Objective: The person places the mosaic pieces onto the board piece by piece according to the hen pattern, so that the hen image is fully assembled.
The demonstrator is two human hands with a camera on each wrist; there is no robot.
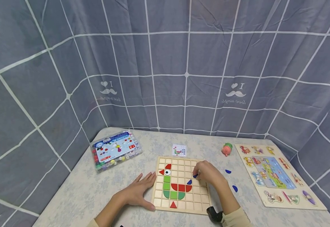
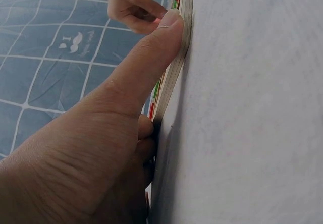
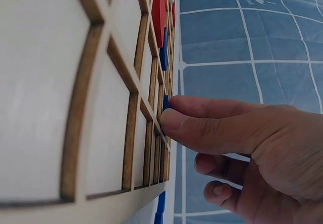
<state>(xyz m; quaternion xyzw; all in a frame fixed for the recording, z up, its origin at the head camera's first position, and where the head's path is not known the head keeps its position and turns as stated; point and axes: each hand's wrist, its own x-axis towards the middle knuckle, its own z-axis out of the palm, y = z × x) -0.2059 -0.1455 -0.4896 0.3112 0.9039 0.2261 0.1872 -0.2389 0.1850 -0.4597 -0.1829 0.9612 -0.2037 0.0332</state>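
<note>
A wooden grid board [image 1: 197,199] lies in front of me, carrying a bird figure made of flat coloured pieces. It has a white eye piece [image 1: 167,172], green squares [image 1: 166,186], red body pieces [image 1: 181,188] and a red triangle [image 1: 173,205] below. My left hand [image 1: 138,191] rests at the board's left edge, fingers spread, with the thumb [image 2: 156,47] against its side. At the upper right of the grid, my right hand [image 1: 210,174] pinches a small blue piece [image 3: 165,102] between thumb and forefinger, right at the cells. Another blue piece [image 1: 189,182] sits beside the red body.
Two blue half-round pieces, one upper [image 1: 228,171] and one lower [image 1: 235,188], lie right of the board. A pattern card [image 1: 179,150] is behind it. Around stand a clear box of beads [image 1: 116,149], a small pink-and-green figure [image 1: 226,149] and a picture puzzle board [image 1: 295,201].
</note>
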